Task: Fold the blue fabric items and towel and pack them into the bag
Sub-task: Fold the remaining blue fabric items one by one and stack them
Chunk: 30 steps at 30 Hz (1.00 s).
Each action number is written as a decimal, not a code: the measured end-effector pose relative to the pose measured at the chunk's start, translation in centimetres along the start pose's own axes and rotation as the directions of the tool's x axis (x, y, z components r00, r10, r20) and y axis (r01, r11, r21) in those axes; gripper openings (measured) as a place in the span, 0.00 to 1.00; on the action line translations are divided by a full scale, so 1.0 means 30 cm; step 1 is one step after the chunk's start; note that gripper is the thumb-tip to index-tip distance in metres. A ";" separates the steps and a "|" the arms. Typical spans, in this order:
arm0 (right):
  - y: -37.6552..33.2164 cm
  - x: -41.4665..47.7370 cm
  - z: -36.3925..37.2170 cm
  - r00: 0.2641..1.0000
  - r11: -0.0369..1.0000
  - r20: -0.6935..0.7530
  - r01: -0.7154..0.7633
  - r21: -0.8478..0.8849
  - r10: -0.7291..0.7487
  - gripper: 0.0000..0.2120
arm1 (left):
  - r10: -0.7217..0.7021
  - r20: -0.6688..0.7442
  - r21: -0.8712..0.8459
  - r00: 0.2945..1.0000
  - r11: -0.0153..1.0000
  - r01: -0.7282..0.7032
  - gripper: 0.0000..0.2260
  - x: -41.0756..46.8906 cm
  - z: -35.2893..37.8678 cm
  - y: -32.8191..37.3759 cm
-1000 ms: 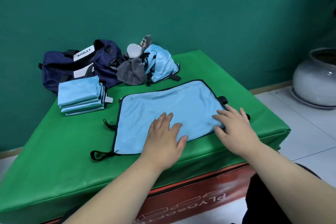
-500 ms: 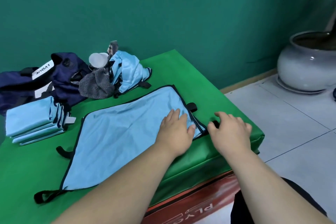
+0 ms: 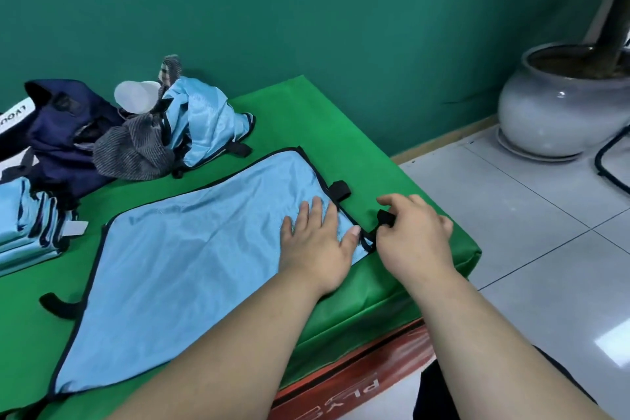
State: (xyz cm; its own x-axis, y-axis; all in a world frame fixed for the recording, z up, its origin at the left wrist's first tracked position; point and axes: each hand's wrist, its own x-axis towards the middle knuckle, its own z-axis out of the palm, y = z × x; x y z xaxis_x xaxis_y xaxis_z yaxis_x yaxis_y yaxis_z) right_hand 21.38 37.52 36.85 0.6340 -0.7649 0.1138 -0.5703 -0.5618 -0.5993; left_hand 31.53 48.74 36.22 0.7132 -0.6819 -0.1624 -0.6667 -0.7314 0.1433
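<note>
1. A light blue fabric sheet point(image 3: 191, 259) with black edging is lying spread flat across the green mat point(image 3: 341, 119), one corner reaching toward the mat's near right edge.
2. The left hand point(image 3: 317, 242) is pressing down on the sheet's right end, palm flat and fingers straight and slightly spread.
3. The right hand point(image 3: 416, 235) is curling its fingers and pinching a black strap point(image 3: 385, 217) that is hanging off the sheet's near right corner, just beside the left thumb.
4. A second black strap tab point(image 3: 340, 189) is sticking out from the same edge, farther back, lying on the mat and touched by neither hand.
5. A stack of folded blue fabrics point(image 3: 27, 228) is sitting at the left edge of the view.
6. Behind that stack, the navy bag point(image 3: 58, 136) is lying open against the wall.
7. A grey striped towel point(image 3: 133, 150) is slumping against the bag, with a crumpled blue fabric point(image 3: 201, 123) bunched up just beside it on the right.
8. A white round lid point(image 3: 134, 97) is showing above the towel.
9. A ceramic plant pot point(image 3: 559, 106) is standing on the tiled floor, well apart from the mat.
</note>
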 end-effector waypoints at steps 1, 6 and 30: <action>-0.004 0.007 -0.005 1.000 1.000 0.009 -0.011 0.004 0.011 0.26 | -0.010 0.021 0.008 1.000 1.000 0.009 0.32 0.007 -0.005 0.002; -0.022 0.106 -0.026 0.998 0.990 0.005 0.059 0.131 -0.060 0.26 | -0.023 -0.014 0.037 1.000 0.999 0.024 0.35 0.040 -0.035 0.013; -0.055 0.368 0.093 0.937 0.955 0.251 0.277 -0.108 -0.243 0.03 | 0.044 -0.129 0.034 0.991 0.999 -0.039 0.38 0.035 0.037 -0.017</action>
State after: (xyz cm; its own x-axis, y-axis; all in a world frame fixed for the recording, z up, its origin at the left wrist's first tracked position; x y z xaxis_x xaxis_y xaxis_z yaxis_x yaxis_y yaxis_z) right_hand 30.78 30.87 36.89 0.8638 -0.5010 0.0532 -0.4257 -0.7822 -0.4549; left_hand 32.36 48.41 34.88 0.7055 -0.7081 -0.0283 -0.7013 -0.7033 0.1160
